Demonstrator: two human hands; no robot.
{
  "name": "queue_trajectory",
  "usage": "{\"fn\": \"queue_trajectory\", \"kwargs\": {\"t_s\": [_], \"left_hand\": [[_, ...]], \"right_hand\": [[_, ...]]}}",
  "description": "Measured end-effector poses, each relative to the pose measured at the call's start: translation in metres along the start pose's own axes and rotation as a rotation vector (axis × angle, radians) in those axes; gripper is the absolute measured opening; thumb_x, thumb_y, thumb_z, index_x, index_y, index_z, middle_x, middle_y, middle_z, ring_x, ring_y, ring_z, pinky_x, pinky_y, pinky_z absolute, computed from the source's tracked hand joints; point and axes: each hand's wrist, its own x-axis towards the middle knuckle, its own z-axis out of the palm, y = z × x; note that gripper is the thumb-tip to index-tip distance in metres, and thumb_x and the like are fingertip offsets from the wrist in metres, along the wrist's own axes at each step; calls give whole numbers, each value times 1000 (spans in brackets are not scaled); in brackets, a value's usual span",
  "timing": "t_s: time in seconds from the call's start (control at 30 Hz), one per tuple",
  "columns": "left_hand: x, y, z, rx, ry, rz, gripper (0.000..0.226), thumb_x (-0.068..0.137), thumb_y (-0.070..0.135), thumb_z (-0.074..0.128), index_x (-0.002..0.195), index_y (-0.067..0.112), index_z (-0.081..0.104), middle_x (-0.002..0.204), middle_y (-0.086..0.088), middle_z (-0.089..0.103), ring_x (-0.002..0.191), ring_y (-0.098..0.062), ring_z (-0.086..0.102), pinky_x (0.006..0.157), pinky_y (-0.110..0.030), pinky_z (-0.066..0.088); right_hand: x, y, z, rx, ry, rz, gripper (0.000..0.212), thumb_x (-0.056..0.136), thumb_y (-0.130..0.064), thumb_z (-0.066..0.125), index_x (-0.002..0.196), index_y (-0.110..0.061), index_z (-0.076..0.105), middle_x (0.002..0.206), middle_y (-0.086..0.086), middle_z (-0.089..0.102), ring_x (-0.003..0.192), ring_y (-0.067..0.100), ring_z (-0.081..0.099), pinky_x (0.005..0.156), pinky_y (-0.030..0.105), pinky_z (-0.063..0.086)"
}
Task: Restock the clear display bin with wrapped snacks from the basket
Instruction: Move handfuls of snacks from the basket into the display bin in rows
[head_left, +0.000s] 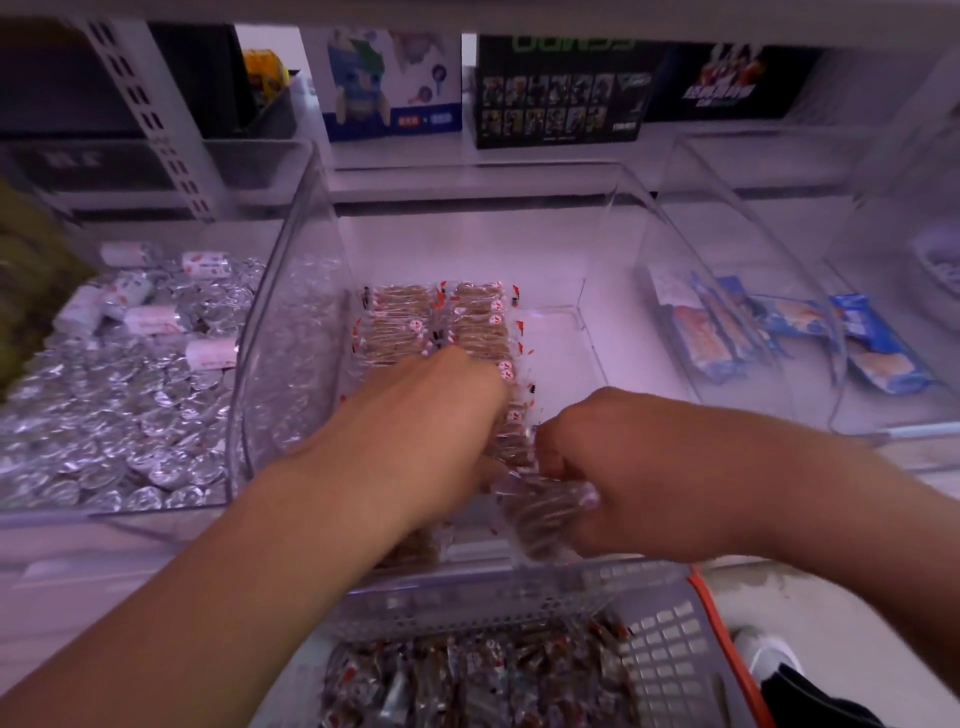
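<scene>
grey basket (670, 644) of wrapped snacks (467, 680) at 6 o'clock; right hand (587, 467) curled round a snack bundle (540, 509); left hand (441, 410), grip hidden, on snack rows (441, 322) in clear display bin (291, 291) at 12 o'clock.

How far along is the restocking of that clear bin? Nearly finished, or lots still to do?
About midway, I'd guess. Done: two rows of snacks lie at the back left of the bin. In hand: the right hand grips a bunch of snacks while the left hand reaches onto the rows. Left: the bin's right side is bare, and the basket still holds many.
</scene>
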Motion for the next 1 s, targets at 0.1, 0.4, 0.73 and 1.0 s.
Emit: {"fn": "queue_trajectory", "kwargs": {"t_s": [0.1,0.4,0.73,1.0], "left_hand": [[2,-8,-7,-99,-134,-25,14,73,21,77,78,19,64,77,5,64,79,-19,65,73,-34,54],[-9,-8,-11,-155,-235,-5,40,53,46,82,82,30,60,72,13,55,69,-6,54,66,-28,51],[-14,-4,-4,4,-185,25,62,51,52,86,101,34,54,102,9,65,94,-18,67,75,-33,56],[-15,-2,-1,36,-172,21,56,54,56,80,94,34,47,97,10,61,90,-20,64,65,-29,47]], "right_hand": [[-14,-9,-3,28,70,-34,32,71,-35,74,77,-28,43,78,-7,43,79,18,54,65,24,38],[-9,-21,-2,36,188,236,61,60,-54,82,68,-29,27,70,-11,34,55,3,37,43,15,22],[1,-25,3,231,150,205,42,62,-43,83,60,-28,44,61,-10,49,52,1,45,44,9,37],[2,-11,-1,808,9,345,12,88,-7,62,83,-6,73,87,13,72,70,24,74,76,41,62]]}}
